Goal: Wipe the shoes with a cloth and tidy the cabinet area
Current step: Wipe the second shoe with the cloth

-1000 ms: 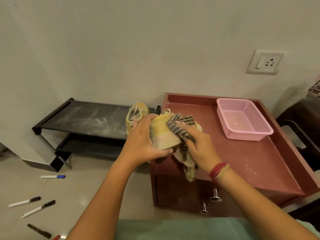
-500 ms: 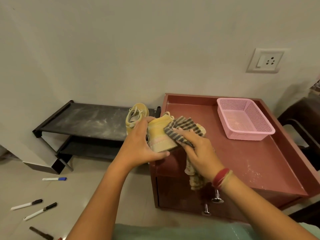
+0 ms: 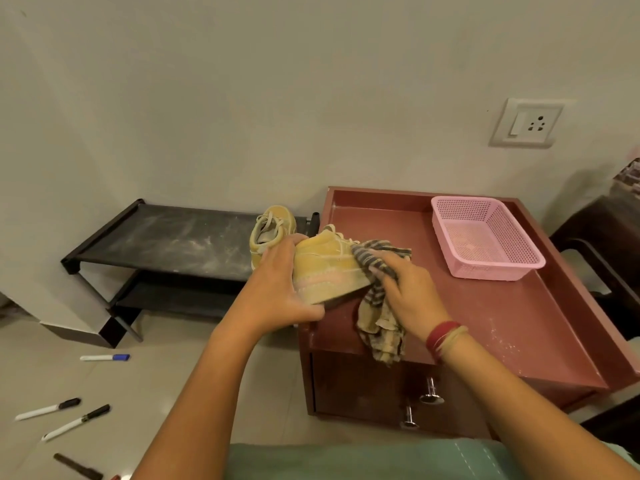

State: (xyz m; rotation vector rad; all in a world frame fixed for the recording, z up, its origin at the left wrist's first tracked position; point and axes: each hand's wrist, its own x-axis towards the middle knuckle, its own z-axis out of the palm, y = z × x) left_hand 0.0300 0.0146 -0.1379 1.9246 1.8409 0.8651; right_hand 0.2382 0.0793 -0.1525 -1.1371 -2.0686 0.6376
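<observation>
I've got one yellow shoe point(image 3: 329, 268) tipped on its side over the front-left corner of the cabinet point(image 3: 502, 323), sole edge toward me, dusty. Striped cloth point(image 3: 379, 327) bunched against its right end, tail hanging down the cabinet front. The second shoe point(image 3: 272, 233) sits upright on the black rack point(image 3: 173, 237), just behind. Cabinet top reddish, dust-speckled.

a home entryway: black shoe rack point(image 3: 180, 244), red cabinet point(image 3: 485, 317), wall socket point(image 3: 526, 123), tiled floor point(image 3: 69, 386)
</observation>
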